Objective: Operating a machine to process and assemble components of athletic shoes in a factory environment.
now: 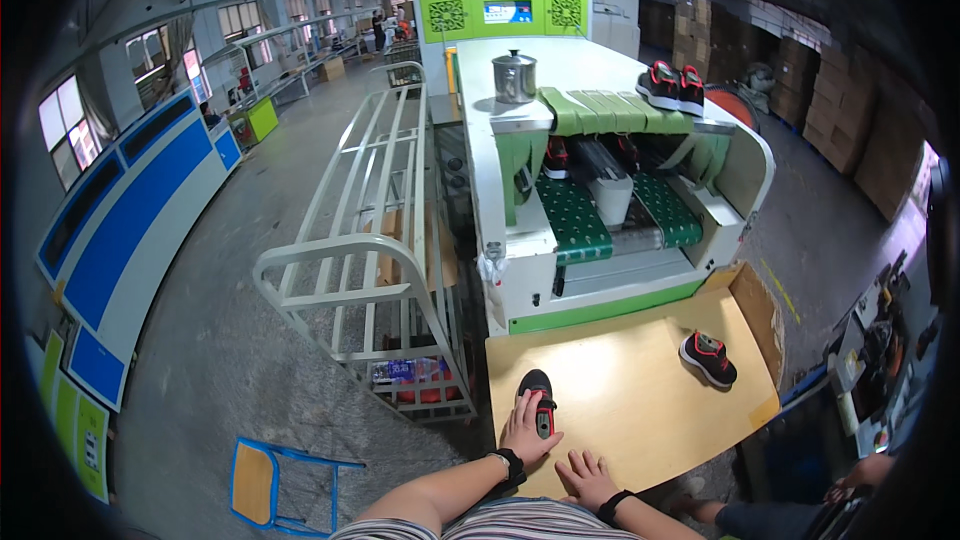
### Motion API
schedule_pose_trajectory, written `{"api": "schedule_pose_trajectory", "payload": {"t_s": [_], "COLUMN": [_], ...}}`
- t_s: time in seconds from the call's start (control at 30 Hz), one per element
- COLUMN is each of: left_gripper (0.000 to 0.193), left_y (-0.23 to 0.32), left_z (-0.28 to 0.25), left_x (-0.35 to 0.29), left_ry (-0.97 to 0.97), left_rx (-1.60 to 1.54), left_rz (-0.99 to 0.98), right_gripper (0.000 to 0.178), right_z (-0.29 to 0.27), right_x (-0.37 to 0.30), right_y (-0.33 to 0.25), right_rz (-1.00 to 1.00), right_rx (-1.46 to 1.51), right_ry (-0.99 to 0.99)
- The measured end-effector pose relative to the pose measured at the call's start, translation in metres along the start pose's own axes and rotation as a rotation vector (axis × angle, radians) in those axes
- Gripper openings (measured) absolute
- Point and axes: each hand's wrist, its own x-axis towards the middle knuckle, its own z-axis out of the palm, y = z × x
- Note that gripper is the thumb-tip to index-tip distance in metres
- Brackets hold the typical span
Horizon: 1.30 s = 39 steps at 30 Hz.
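A black sneaker with red trim sits on the wooden tabletop, toe pointing away from me. My left hand lies over its left side, fingers on the upper and thumb by the heel end. To its right, my right hand rests on the board near the front edge, fingers spread, holding nothing. A second black and red sneaker stands apart at the right of the tabletop.
Beyond the table is a white and green conveyor machine with green belts and more shoes inside. A metal pot and sneakers stand on top. Left are a metal rack and stool; a person's hand shows lower right.
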Motion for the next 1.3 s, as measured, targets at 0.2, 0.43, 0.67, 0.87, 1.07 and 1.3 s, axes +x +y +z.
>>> {"api": "schedule_pose_trajectory", "payload": {"t_s": [0.2, 0.43, 0.67, 0.87, 1.07, 1.3], "left_gripper": [0.106, 0.11, 0.111, 0.112, 0.113, 0.107], "left_y": [0.0, 0.003, 0.008, 0.0, -0.004, 0.001], "left_z": [0.007, 0.003, -0.001, -0.005, -0.005, 0.005], "left_x": [0.006, 0.007, 0.008, 0.004, 0.005, 0.008], "left_ry": [0.024, 0.026, -0.013, 0.023, -0.007, 0.008], "left_rx": [-0.017, -0.099, -0.103, -0.045, -0.013, -0.034], "left_rz": [0.078, 0.09, 0.082, 0.085, 0.038, 0.095], "right_gripper": [0.094, 0.083, 0.068, 0.084, 0.068, 0.014], "right_z": [-0.009, -0.026, -0.073, -0.17, -0.181, -0.127], "right_x": [-0.004, -0.005, 0.009, 0.039, 0.103, 0.15], "right_y": [-0.006, 0.009, 0.169, 0.305, 0.325, 0.174], "right_rz": [0.053, 0.007, 0.802, 1.246, 1.172, 0.083], "right_rx": [-0.068, 0.209, 0.577, 0.847, 0.693, 0.315], "right_ry": [-0.016, 0.225, 0.865, 1.093, 0.728, 0.766]}}
